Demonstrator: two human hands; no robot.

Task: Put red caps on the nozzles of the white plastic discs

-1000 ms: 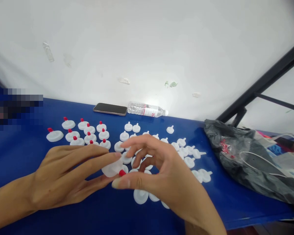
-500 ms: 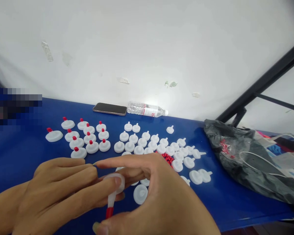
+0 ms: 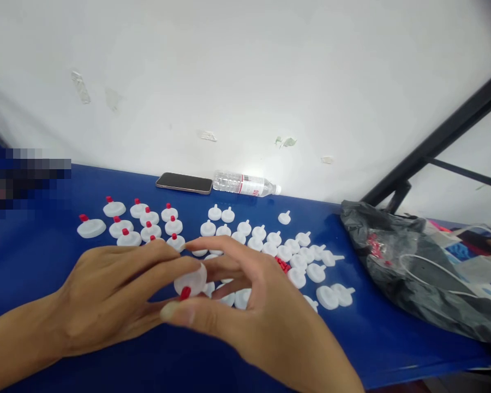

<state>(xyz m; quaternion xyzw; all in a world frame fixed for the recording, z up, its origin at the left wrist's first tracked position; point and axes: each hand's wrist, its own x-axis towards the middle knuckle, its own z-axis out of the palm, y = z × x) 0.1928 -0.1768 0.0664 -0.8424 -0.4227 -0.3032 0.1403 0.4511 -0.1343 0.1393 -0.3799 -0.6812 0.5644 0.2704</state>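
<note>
Between my two hands is a white round plastic lid with a spout [image 3: 191,278], its small red tip cap [image 3: 185,293] pointing toward me. The fingers of my left hand [image 3: 118,289] are closed on the lid's left and upper side. My right hand [image 3: 253,305] curves around from the right, its thumb at the red tip and its other fingers partly behind the lid. Exact right-finger contact is hard to see. Beyond my hands, red-tipped lids [image 3: 149,231] stand in rows at the left. Several white lids without red tips [image 3: 256,243] lie in the middle, around loose red caps [image 3: 282,265].
A phone [image 3: 184,183] and a clear plastic bottle [image 3: 245,184] lie by the wall [image 3: 245,82] at the back of the blue table [image 3: 376,349]. At the right, a black plastic bag [image 3: 425,284] lies under a dark metal frame [image 3: 442,131], with more red pieces [image 3: 376,246] on it.
Both hands have risen a little with the lid. The lid has tilted, so its spout looks shorter and its red tip is higher. My right thumb has moved up to the tip.
</note>
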